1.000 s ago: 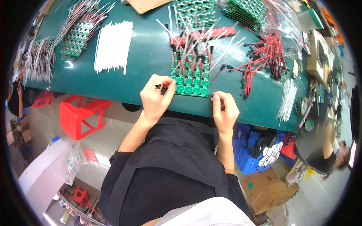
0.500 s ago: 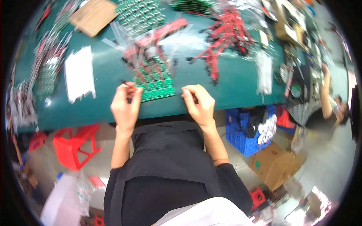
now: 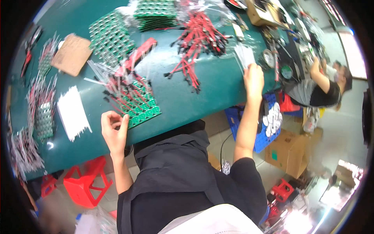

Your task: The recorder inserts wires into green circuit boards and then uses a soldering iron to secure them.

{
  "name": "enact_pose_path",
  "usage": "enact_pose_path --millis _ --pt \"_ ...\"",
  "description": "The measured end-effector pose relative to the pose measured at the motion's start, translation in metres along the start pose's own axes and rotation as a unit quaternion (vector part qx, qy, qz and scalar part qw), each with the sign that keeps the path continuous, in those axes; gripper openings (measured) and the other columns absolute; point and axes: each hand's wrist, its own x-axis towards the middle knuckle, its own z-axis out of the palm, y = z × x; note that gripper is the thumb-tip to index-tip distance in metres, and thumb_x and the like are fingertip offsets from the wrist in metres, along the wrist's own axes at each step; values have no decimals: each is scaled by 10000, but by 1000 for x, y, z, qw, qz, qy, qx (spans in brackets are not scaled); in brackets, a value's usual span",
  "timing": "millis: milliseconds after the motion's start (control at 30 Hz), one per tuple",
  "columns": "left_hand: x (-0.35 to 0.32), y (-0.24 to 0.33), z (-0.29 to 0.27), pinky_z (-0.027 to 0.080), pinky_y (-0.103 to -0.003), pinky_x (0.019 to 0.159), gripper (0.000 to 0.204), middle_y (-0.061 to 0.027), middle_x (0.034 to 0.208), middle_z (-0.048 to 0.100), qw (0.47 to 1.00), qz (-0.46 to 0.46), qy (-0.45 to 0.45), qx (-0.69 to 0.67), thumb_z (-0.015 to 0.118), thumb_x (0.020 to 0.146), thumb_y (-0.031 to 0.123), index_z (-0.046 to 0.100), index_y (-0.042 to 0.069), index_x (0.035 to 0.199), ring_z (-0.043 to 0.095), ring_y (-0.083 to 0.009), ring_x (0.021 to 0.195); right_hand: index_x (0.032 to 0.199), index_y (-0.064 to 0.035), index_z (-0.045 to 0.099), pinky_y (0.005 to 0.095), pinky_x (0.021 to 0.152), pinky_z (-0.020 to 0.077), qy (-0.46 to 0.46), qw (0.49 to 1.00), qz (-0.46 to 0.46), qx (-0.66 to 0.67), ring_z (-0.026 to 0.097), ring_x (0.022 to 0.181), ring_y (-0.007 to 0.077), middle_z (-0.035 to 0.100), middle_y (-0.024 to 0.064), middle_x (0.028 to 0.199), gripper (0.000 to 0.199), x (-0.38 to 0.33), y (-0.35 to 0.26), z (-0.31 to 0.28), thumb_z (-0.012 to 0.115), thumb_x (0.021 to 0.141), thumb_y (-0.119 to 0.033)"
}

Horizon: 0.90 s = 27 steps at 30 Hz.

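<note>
- Head view: the left hand (image 3: 114, 130) rests at the near edge of the green table (image 3: 210, 84), fingers curled with thumb and forefinger pinched; whether anything sits between them cannot be told. It touches the green circuit panel (image 3: 141, 110), which lies flat near the table edge with red and black wires across it.
- The right hand (image 3: 253, 79) reaches far right and closes on a bundle of clear sleeves (image 3: 244, 55) by the table's right end.
- Around: one pile of red leads (image 3: 196, 37) between the hands, one sheaf of white strips (image 3: 73, 113) left of the panel, one brown cardboard piece (image 3: 72, 54), stacked green boards (image 3: 155, 13) at the far edge.
- Below the table: two red stools (image 3: 83, 185), one blue crate (image 3: 267, 130), one cardboard box (image 3: 290, 150). Another person (image 3: 321, 87) sits at right.
</note>
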Motion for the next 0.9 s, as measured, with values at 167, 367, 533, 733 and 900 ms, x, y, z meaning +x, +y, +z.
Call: enact_pose_path --millis 167,367,533,733,900 --pt "-6 0 -47 520 -242 667 166 -39 937 567 999 -7 45 -20 726 845 4 588 10 939 593 -113 786 893 11 637 497 756 528 17 993 -114 15 648 834 408 647 238 876 125 13 9 10 546 851 -63" --pt "35 -9 -122 524 -276 684 159 -79 841 681 974 0 103 203 681 887 153 671 8 953 656 -158 755 1041 -15 655 476 779 508 -28 992 -112 -57 628 884 404 636 218 932 192 24 74 11 622 918 -159" --pt "62 -26 -148 543 -364 717 240 -122 842 688 942 -51 94 317 662 869 273 684 37 908 681 -263 779 966 2 659 471 764 495 -24 990 -132 -49 628 862 399 642 216 932 236 41 79 15 604 944 -227" --pt "86 -39 -139 546 -382 701 313 -117 761 693 893 -83 4 442 704 809 351 690 40 841 697 -279 752 973 14 615 328 626 475 -112 975 -72 178 596 672 202 612 107 780 218 34 68 -16 585 981 -202" --pt "96 -51 -153 552 -360 694 261 -117 742 703 914 -51 -10 402 707 760 291 691 31 785 706 -262 707 1073 -11 595 211 582 432 -198 882 -54 423 541 657 60 543 -3 763 159 1 27 -61 565 999 -148"
